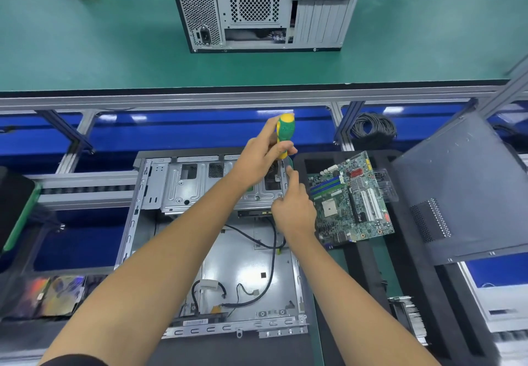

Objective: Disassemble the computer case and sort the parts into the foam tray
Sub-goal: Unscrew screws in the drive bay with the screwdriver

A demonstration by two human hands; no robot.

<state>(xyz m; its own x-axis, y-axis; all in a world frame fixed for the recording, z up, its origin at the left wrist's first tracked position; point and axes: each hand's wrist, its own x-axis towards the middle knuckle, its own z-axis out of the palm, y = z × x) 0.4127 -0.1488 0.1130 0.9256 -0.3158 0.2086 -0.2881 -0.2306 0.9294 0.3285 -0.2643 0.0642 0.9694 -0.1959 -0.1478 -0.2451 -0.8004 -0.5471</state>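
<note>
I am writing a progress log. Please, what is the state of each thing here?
Open case: lying flat, side removed, motherboard out.
Screwdriver: upright, gripped by left hand.
Right hand: fingers steadying the shaft.
Motherboard: resting in foam tray.
Second case: standing, closed.

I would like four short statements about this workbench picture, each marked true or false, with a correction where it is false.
1. The left hand grips a yellow and green screwdriver. True.
2. The motherboard is still mounted inside the open computer case. False: it lies to the right of the case, on the black foam tray.
3. The right hand rests flat on the motherboard. False: it is at the screwdriver shaft over the case's metal drive cage, with fingers curled.
4. A second, closed computer case stands on the green bench further back. True.
</note>
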